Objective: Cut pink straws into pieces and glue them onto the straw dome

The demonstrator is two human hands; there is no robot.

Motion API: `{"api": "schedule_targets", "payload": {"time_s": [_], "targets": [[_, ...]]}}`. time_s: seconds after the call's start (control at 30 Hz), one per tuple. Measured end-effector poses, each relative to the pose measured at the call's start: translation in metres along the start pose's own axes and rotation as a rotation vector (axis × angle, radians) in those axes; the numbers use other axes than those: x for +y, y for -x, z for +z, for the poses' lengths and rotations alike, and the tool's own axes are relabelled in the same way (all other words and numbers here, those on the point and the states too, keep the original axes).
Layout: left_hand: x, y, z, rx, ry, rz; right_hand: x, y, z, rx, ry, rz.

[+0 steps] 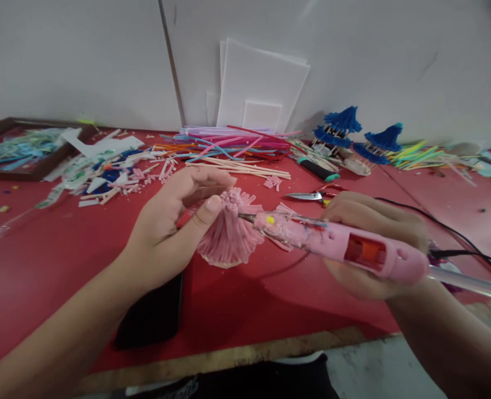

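Note:
Between the thumb and fingers of my left hand [174, 219] is a cone-shaped pink piece [231, 235], built of many short strips that fan out from its top. My right hand [366, 244] is wrapped round a pink hot glue gun [332, 241], with a clear glue stick [470, 282] coming out of its back end. The gun's dark nozzle touches or nearly touches the pink piece near its upper right side; which, I cannot tell. Behind the gun, more pink strips [285, 210] lie partly hidden.
A dark phone [154, 316] lies below my left wrist. Scissors [307, 196], a green-black handled tool [318, 169] and a black cable [432, 213] are near my right hand. Behind are coloured stems [233, 141], blue roofed models [337, 127], scraps [112, 166] and a brown frame [29, 174].

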State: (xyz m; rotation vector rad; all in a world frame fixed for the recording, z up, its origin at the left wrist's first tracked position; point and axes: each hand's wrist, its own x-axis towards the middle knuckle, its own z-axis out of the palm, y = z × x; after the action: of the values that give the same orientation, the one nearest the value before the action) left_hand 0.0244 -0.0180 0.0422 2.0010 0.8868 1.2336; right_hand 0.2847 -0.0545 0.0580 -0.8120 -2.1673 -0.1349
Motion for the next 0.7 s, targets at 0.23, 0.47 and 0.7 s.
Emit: {"api": "schedule_targets", "payload": {"time_s": [0.23,0.47,0.7], "targets": [[0.002,0.001,0.001,0.020,-0.051,0.001,-0.001,-0.002,-0.003,0.039,0.020,0.050],[0.001,0.004,-0.001,0.034,-0.040,0.015,0.040,0.030,-0.015,-0.228,0.317,0.098],[0.000,0.005,-0.002,0.016,-0.041,0.009,0.106,0.087,-0.019,-0.550,0.380,0.308]]}}
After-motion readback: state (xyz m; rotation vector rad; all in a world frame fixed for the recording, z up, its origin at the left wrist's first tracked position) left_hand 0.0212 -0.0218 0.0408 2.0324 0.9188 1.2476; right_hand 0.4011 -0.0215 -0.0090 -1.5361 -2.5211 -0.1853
